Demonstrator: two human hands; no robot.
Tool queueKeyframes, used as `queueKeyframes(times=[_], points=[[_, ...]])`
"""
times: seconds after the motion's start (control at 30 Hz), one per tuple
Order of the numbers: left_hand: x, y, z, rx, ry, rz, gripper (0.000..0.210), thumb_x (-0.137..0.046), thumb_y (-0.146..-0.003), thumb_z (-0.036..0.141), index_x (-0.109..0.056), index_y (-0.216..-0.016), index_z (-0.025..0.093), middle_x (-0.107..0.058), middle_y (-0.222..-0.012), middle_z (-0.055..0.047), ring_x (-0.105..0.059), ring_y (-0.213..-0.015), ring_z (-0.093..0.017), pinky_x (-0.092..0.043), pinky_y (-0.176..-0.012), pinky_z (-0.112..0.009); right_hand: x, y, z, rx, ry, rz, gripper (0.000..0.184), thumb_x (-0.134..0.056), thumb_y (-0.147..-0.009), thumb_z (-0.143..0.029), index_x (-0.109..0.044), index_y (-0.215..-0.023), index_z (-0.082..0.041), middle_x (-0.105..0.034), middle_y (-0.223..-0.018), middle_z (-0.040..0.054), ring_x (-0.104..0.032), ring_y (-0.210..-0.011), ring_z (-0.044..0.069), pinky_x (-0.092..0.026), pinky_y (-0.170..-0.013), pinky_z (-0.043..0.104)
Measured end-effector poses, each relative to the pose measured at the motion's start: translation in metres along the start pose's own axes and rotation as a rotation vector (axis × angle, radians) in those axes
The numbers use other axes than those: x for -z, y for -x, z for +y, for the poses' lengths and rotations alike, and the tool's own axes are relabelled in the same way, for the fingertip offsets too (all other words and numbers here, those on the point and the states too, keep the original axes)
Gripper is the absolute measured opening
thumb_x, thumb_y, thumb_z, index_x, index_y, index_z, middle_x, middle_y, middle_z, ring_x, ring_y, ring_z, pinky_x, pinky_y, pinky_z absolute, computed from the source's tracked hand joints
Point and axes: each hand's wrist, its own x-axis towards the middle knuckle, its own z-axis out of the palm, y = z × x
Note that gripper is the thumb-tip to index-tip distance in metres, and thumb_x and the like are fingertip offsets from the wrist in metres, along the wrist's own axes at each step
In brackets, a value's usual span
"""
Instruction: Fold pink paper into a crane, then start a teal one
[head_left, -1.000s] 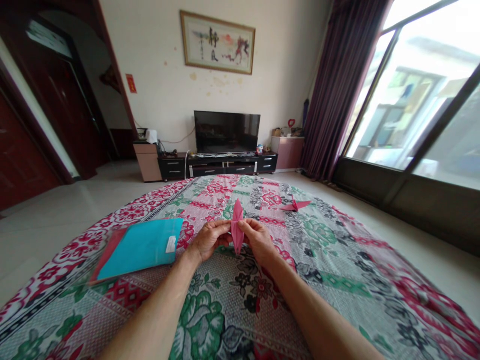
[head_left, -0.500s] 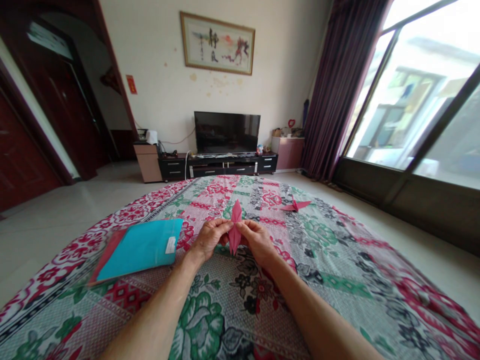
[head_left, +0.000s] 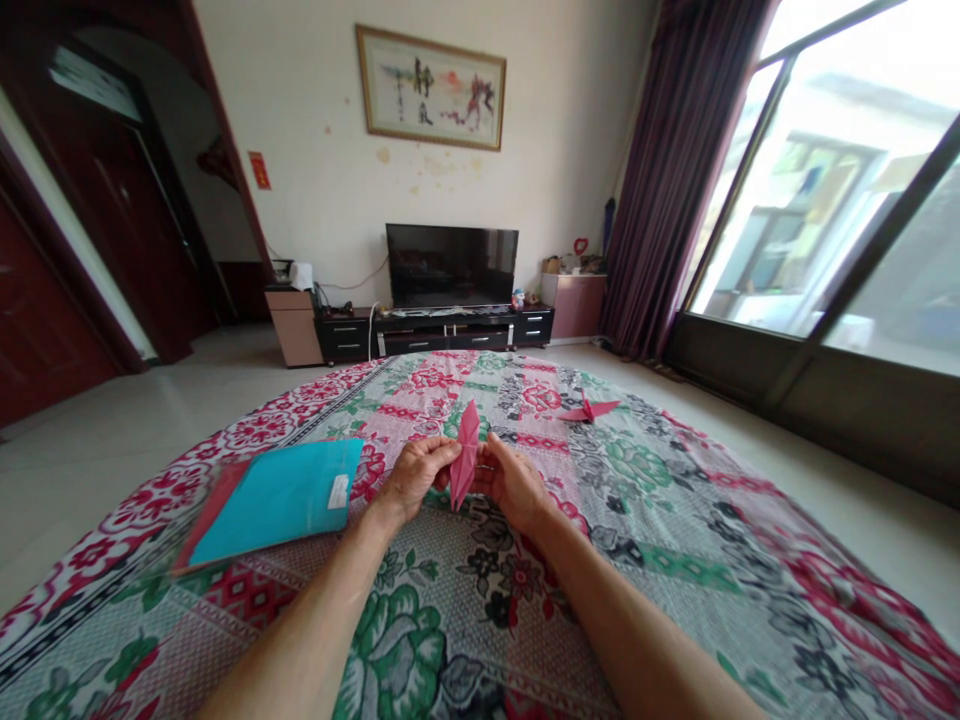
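Note:
A pink folded origami paper [head_left: 466,455], long and pointed at both ends, is held up over the table and leans a little to the right at its top. My left hand [head_left: 415,478] pinches its left edge between thumb and fingers. My right hand [head_left: 516,485] is close on the other side, its thumb raised off the paper and its fingers spread. Whether those fingertips touch the back of the paper, I cannot tell. Farther off to the right, a finished-looking pink paper crane [head_left: 589,408] rests on the patterned tablecloth [head_left: 645,480].
Left of my hands lies a clear packet of coloured paper [head_left: 277,500], blue on top with red showing at its edge. Beyond the round table stand a television [head_left: 451,266] and a low black cabinet [head_left: 420,335]. A window [head_left: 840,200] is on the right.
My right thumb has lifted from the paper and the right fingers have opened. The folded paper, still in my left hand, has turned and tilted slightly.

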Motion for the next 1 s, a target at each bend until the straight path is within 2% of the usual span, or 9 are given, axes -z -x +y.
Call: queueKeyframes(times=[0.17,0.47,0.8,1.0], points=[[0.002,-0.002,-0.004,-0.002,-0.005,-0.012,0.026,-0.066,-0.068,0.041,-0.063,-0.068,0.015,-0.049,-0.047,0.004,-0.037,-0.040,-0.006,-0.026,-0.041,-0.020,0.000,0.001,0.003,0.072,0.102,-0.011,0.036,-0.065,-0.072,-0.049,-0.063,-0.082,-0.015,-0.066,-0.070,0.0032,-0.059,-0.057,0.011,-0.048,-0.059,0.024],[0.003,-0.003,-0.005,0.000,-0.009,-0.034,0.025,-0.065,-0.069,0.039,-0.063,-0.066,0.015,-0.048,-0.045,0.005,-0.036,-0.039,-0.006,-0.024,-0.041,-0.021,0.000,0.000,0.006,0.119,0.175,0.092,0.032,-0.071,-0.065,-0.045,-0.062,-0.072,-0.014,-0.061,-0.061,-0.0005,-0.056,-0.052,0.010,-0.048,-0.055,0.024],[-0.002,-0.002,-0.003,0.041,0.074,0.019,0.019,-0.065,-0.066,0.033,-0.059,-0.062,0.015,-0.044,-0.044,0.006,-0.034,-0.039,-0.005,-0.022,-0.040,-0.021,-0.014,-0.006,0.016,0.272,0.329,0.289,0.025,-0.064,-0.066,-0.040,-0.055,-0.060,-0.017,-0.053,-0.050,-0.0037,-0.046,-0.044,0.008,-0.042,-0.046,0.022],[-0.005,0.001,0.001,0.003,-0.029,0.016,0.028,-0.070,-0.063,0.040,-0.059,-0.061,0.014,-0.042,-0.043,0.006,-0.032,-0.039,-0.005,-0.020,-0.040,-0.020,-0.011,-0.003,0.015,0.272,0.357,0.308,0.022,-0.062,-0.066,-0.037,-0.056,-0.060,-0.018,-0.053,-0.050,-0.0041,-0.044,-0.043,0.008,-0.039,-0.045,0.022]])
